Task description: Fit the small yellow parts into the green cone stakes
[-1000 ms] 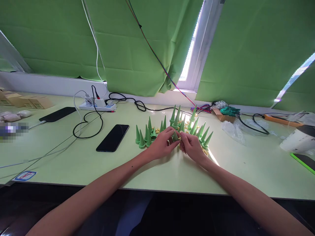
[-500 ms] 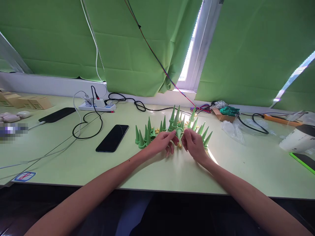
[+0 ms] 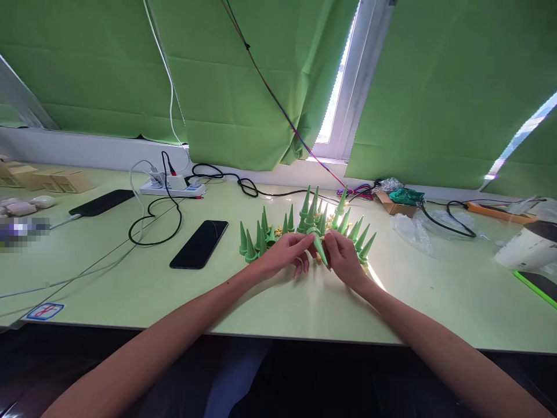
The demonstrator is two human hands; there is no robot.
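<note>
A green cone (image 3: 321,248) with a wider base lies tilted between my hands, its tip pointing down toward the right. My left hand (image 3: 289,252) pinches it near the base, the other fingers curled below. My right hand (image 3: 346,258) is closed against the cone's right side, thumb and fingers pressed together; its inner fingertips are partly hidden. Several similar green cones (image 3: 249,248) stand to the left of my hands. More cones (image 3: 310,215) rise behind them, and others (image 3: 365,248) lean at the right. Small yellowish pieces (image 3: 278,230) lie among the cones.
A black phone (image 3: 199,245) lies left of the cones. Farther left are a power strip (image 3: 172,188), looping cables and a dark slab (image 3: 102,203). To the right are clear plastic wrap (image 3: 411,232), a small cardboard box (image 3: 395,205) and a white cylindrical object (image 3: 526,247).
The held cone has turned; its tip now shows pointing down and right between my hands. My hands have stayed almost in place.
</note>
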